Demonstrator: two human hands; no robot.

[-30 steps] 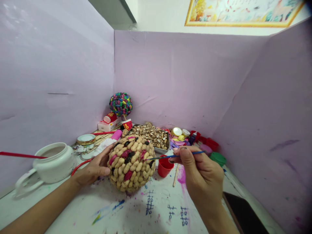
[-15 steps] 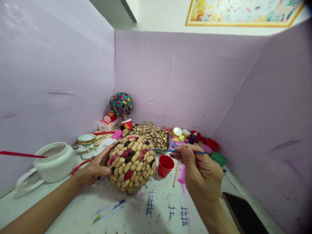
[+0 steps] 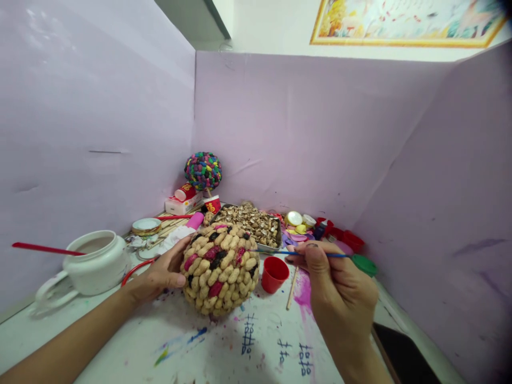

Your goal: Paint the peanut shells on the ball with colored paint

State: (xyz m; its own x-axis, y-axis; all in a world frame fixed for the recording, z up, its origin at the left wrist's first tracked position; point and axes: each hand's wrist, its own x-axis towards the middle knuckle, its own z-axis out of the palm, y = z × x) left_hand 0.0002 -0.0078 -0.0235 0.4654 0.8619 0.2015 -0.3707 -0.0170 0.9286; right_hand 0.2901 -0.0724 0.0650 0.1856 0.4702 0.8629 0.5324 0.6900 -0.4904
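A ball covered in peanut shells (image 3: 220,288) rests on the white table, several of its shells coloured magenta or black. Against its left side lies my left hand (image 3: 162,272), thumb at the front and fingers behind, steadying it. My right hand (image 3: 340,282) pinches a thin blue paintbrush (image 3: 280,253), held level. The brush tip touches or nearly touches a magenta shell on the ball's right side. Just below the brush stands a small red cup (image 3: 274,274), its contents not visible. A wooden stick (image 3: 292,288) lies between the cup and my right hand.
A white pot (image 3: 98,266) with a red stick stands at the left. Behind are a tray of shells (image 3: 256,221), a multicoloured ball (image 3: 203,170) and a white-and-red box (image 3: 182,204). A green lid (image 3: 365,265) and dark phone (image 3: 404,354) lie right. Lilac panels (image 3: 300,128) enclose the table.
The whole view has shifted slightly, so things appear a little further right. The brush tip has moved slightly along the magenta shell; the left hand keeps its place on the ball.
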